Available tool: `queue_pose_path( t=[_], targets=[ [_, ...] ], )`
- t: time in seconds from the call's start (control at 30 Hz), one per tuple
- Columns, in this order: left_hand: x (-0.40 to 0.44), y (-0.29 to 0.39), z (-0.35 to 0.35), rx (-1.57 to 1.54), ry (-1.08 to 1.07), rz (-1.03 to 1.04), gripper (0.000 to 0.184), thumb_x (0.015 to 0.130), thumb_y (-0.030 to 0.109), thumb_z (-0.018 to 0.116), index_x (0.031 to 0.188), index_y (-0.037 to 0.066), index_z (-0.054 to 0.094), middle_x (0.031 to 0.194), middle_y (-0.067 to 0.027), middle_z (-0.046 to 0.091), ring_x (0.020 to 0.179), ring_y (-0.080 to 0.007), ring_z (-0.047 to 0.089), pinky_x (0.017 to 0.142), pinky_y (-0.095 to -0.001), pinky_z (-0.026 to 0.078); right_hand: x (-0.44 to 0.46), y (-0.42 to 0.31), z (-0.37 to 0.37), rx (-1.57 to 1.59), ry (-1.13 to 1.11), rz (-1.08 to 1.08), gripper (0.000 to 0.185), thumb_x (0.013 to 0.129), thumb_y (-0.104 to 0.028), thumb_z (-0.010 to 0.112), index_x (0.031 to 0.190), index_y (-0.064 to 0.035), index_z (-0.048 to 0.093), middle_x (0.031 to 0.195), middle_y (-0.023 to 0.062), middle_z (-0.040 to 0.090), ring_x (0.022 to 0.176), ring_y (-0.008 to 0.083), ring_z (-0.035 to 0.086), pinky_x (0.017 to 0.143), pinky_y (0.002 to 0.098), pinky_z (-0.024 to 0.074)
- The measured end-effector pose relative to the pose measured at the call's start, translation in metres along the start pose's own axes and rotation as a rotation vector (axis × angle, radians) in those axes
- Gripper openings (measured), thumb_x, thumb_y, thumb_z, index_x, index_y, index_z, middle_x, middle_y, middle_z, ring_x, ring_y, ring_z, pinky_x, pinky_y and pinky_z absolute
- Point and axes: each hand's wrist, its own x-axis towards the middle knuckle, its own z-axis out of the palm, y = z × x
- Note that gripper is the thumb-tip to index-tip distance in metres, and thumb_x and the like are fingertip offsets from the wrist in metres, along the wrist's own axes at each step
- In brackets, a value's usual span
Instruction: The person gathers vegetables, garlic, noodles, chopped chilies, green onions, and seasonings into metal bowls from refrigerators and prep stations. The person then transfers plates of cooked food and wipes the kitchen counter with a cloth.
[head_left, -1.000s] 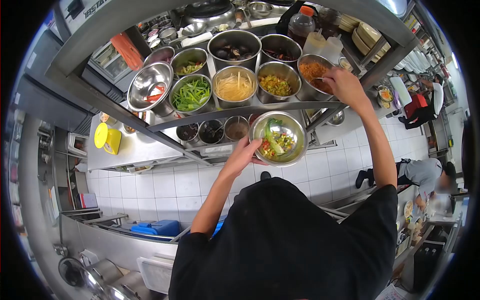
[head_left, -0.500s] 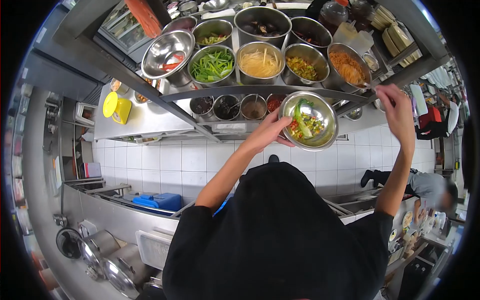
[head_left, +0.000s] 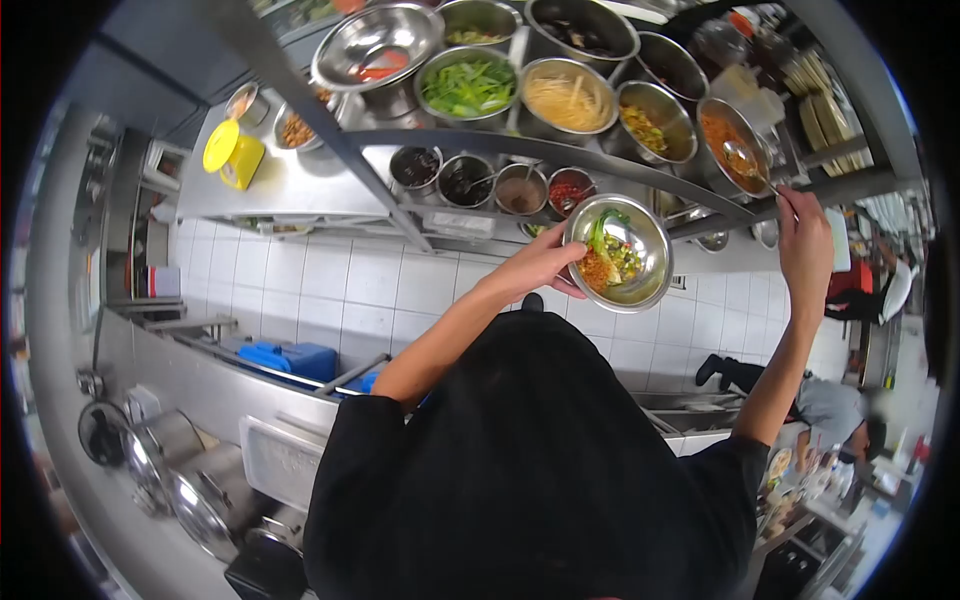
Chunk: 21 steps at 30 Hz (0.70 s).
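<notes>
Steel shone in the bowl [head_left: 654, 240] that our left hand [head_left: 540, 268] gripped, thumb over the rim and fingers beneath. With our right hand [head_left: 805, 235] we pinched the end of a spoon [head_left: 740, 156] between thumb and fingertips. From that pinch the spoon's long axis slanted forward and left over the edge of a deep pot [head_left: 708, 172], its head among orange flakes [head_left: 722, 130]; we could not tell how much it carried. The bowl lay left of our right hand, nearer our body than the pot and apart from the spoon.

Inside the bowl we saw a leafy green stalk [head_left: 602, 232], orange crumbs [head_left: 597, 269] and yellow-green dice [head_left: 628, 262]. Left of the deep pot, other containers held yellow pieces [head_left: 645, 128], pale strips [head_left: 570, 100] and cut greens [head_left: 467, 90]. Below the metal rail [head_left: 600, 163], smaller ones held red bits [head_left: 568, 193] and something brown [head_left: 518, 196].
</notes>
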Motion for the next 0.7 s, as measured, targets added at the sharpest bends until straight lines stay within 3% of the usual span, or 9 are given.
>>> queue_pose_path(
  t=[0.13,0.23,0.27,0.37,0.43,0.53,0.6,0.7],
  targets=[
    [-0.019,-0.036,-0.024,0.036,0.089,0.021,0.057,0.093,0.023,0.055,0.144,0.007,0.036,0.128,-0.0094,0.054,0.11,-0.0187,0.06,0.079,-0.035,0.06,0.021,0.019,0.047,0.0,-0.172,-0.02,0.019,0.092,-0.016,0.06,0.104,-0.0031,0.067,0.097,0.0167,0.066,0.092,0.0388,0.063,0.078,0.0429,0.0493],
    [-0.041,-0.064,-0.049,0.017,0.193,-0.003,0.055,0.093,0.02,0.055,0.143,0.007,0.037,0.126,-0.0088,0.056,0.108,-0.0165,0.061,0.078,-0.0321,0.059,0.024,-0.012,0.034,-0.134,0.028,-0.114,0.018,0.092,-0.016,0.061,0.103,-0.0042,0.068,0.096,0.0146,0.067,0.09,0.0384,0.064,0.078,0.0434,0.0501],
    [-0.05,-0.073,-0.058,-0.009,0.248,-0.018,0.054,0.093,0.019,0.055,0.143,0.007,0.038,0.125,-0.0087,0.057,0.107,-0.0163,0.061,0.079,-0.0319,0.058,0.021,-0.033,0.024,-0.25,0.196,-0.192,0.015,0.09,-0.014,0.063,0.1,-0.0046,0.067,0.094,0.0114,0.067,0.084,0.0349,0.065,0.075,0.0409,0.0511],
    [-0.065,-0.116,-0.081,-0.164,0.395,0.066,0.049,0.094,0.013,0.053,0.14,0.006,0.041,0.121,-0.0089,0.059,0.103,-0.0165,0.063,0.081,-0.0327,0.058,-0.004,-0.098,0.014,0.029,0.124,-0.132,0.01,0.088,-0.012,0.064,0.094,-0.0044,0.067,0.09,0.0093,0.067,0.078,0.03,0.065,0.07,0.0383,0.0513],
    [-0.075,-0.133,-0.095,-0.171,0.452,0.098,0.048,0.093,0.011,0.052,0.14,0.006,0.039,0.121,-0.0102,0.06,0.101,-0.0181,0.065,0.081,-0.034,0.059,-0.027,-0.144,0.037,0.303,-0.154,-0.182,0.013,0.086,-0.013,0.068,0.093,-0.0025,0.066,0.088,0.0111,0.065,0.079,0.0245,0.065,0.07,0.0336,0.051],
    [-0.078,-0.152,-0.11,-0.147,0.522,0.094,0.049,0.093,0.009,0.052,0.14,0.007,0.04,0.121,-0.0093,0.06,0.102,-0.0182,0.064,0.084,-0.0338,0.057,-0.047,-0.183,0.133,0.38,-0.435,-0.392,0.012,0.085,-0.019,0.066,0.086,-0.0069,0.066,0.085,0.0104,0.064,0.078,0.0319,0.065,0.069,0.0414,0.0526],
    [-0.079,-0.156,-0.113,-0.168,0.537,0.109,0.05,0.092,0.008,0.052,0.141,0.007,0.04,0.123,-0.0093,0.059,0.103,-0.0184,0.064,0.085,-0.0338,0.057,-0.046,-0.187,0.219,0.317,-0.458,-0.53,0.011,0.087,-0.017,0.062,0.087,-0.0064,0.065,0.089,0.0111,0.063,0.082,0.0308,0.065,0.07,0.0417,0.0536],
    [-0.071,-0.171,-0.124,-0.066,0.578,0.103,0.047,0.091,0.007,0.052,0.137,0.005,0.042,0.119,-0.0097,0.06,0.102,-0.0203,0.065,0.075,-0.0336,0.059,-0.031,-0.184,0.334,0.138,-0.326,-0.786,0.011,0.085,-0.015,0.059,0.09,-0.0069,0.065,0.106,0.012,0.061,0.097,0.0279,0.063,0.075,0.0402,0.0542]
  ],
)
